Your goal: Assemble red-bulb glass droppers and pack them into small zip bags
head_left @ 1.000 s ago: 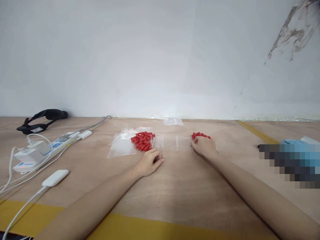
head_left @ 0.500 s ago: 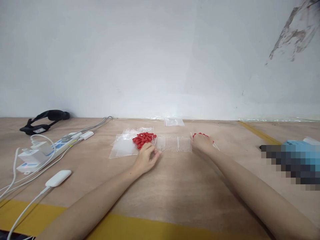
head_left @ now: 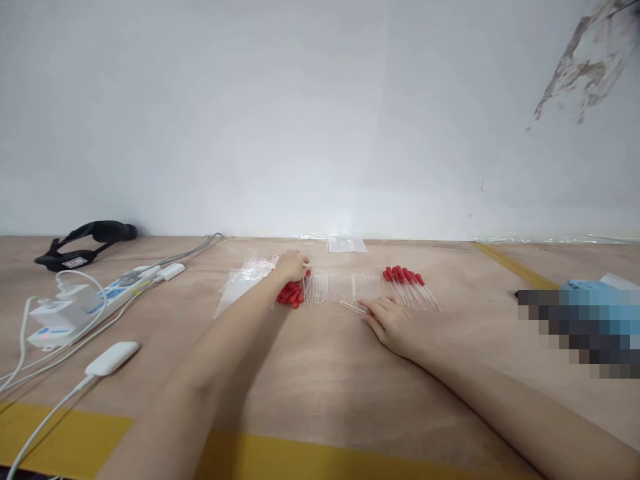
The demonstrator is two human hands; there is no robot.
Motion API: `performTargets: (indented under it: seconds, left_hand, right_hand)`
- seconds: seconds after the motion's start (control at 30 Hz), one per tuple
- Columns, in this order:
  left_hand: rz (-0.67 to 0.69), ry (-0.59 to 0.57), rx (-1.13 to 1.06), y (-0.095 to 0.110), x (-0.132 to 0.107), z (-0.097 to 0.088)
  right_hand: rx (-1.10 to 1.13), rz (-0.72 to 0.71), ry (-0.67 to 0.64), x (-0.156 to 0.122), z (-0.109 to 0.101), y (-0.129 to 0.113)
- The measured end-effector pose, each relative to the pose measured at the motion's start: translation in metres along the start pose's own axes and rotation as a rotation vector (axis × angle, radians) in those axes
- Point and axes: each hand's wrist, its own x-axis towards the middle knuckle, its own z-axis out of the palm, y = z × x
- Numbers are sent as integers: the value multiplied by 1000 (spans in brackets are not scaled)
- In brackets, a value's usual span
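Note:
A pile of small red rubber caps [head_left: 291, 293] lies on the wooden table [head_left: 325, 373], partly hidden by my left hand [head_left: 291, 265], which reaches over it with fingers curled down onto the caps. To the right runs a row of clear glass tubes [head_left: 340, 287]. My right hand [head_left: 387, 320] rests on the table just below that row, its fingers stretched out and touching a single loose tube [head_left: 353, 306]. Further right lie several finished droppers with red caps [head_left: 410, 283]. Clear plastic bags [head_left: 240, 283] lie left of the cap pile.
A white power strip with plugs and cables [head_left: 75, 303] sits at the left, a white adapter [head_left: 111, 357] nearer me, and a black strap [head_left: 85, 241] at the back left. Another small bag [head_left: 346, 244] lies by the wall. A blurred blue object [head_left: 590, 320] is at right.
My left hand moved forward from the table onto the red cap pile. My right hand drew back from the droppers to the near side of the tube row, uncovering the droppers.

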Motion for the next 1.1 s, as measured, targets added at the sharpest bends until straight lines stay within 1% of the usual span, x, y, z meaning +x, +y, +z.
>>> performTargets:
  seconds: [0.13,0.2,0.27,0.4,0.5,0.6,0.67,0.7,0.73,0.77,0.8,0.83,0.93,1.03,1.1]
  left_hand:
    - [-9,-87,-57,0,11,7]
    - [-15,-96,-110,-2,12,9]
    - [-22,-72,-178,-5,11,11]
    - [-53,40,-356,-11,6,12]
    - [-79,199,-504,-12,0,10]
    - [-92,362,-631,-8,-17,7]
    - [-68,406,-747,-1,-37,6]
    - [-34,388,-879,4,-49,7]
    - [1,327,-1000,10,-62,9]
    - [21,252,-1077,15,-75,11]
    - [43,185,-1109,21,-87,14]
    - [57,147,-1118,27,-97,18]
    - [54,123,-1132,39,-119,32]
    - [104,138,-1042,43,-124,43]
    - [137,160,-991,43,-124,44]
  right_hand:
    - [34,31,3,1,2,2]
    - [35,41,-2,1,2,2]
    - [30,34,-13,1,2,2]
    - [30,32,-35,2,1,1]
    - [48,51,-34,2,3,2]
    - [111,61,-19,2,5,3]
    - [169,70,-5,2,6,3]
    - [192,76,0,3,6,3]
    - [208,83,5,3,5,2]
    - [218,88,10,4,4,0]
    - [224,90,17,5,3,-1]
    - [227,90,22,6,2,-3]
    - [237,84,45,7,1,-9]
    - [253,67,76,7,1,-14]
    - [262,41,94,7,2,-16]
